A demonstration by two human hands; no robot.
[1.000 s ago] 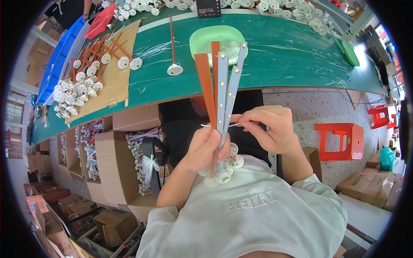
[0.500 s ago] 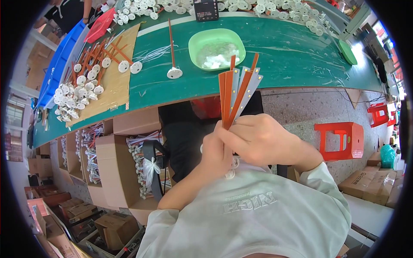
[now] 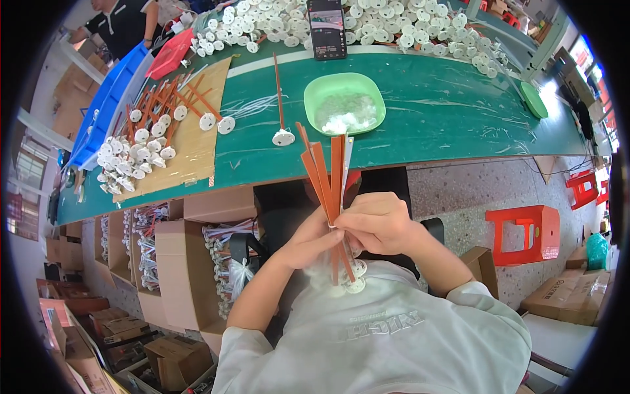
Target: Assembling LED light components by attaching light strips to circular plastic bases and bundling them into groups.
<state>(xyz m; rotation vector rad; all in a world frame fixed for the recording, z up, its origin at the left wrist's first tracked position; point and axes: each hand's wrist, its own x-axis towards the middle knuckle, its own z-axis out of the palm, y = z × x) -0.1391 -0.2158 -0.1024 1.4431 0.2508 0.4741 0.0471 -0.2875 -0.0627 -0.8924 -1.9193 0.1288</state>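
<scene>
While both hands meet in front of the chest, the scene reads so:

Bundle: a fan of orange strips (image 3: 326, 172) with white round discs (image 3: 355, 276) at the lower ends, held upright over the lap, below the tabletop (image 3: 426, 125) edge.
Left hand (image 3: 308, 240): fingers curled round the bundle's lower part.
Right hand (image 3: 377, 223): fingers clamped on the strips near the middle.
Handling: likely light, thin and springy; the strips splay at the top, so a hold low down, just above the discs, seems best.
Green bowl (image 3: 344, 102): on the tabletop, holding small pale parts.
Packages: open brown cartons (image 3: 174, 262) stand at the left under the tabletop, with bagged parts; more brown boxes (image 3: 564, 295) lie at the right beside an orange stool (image 3: 525, 226).
</scene>
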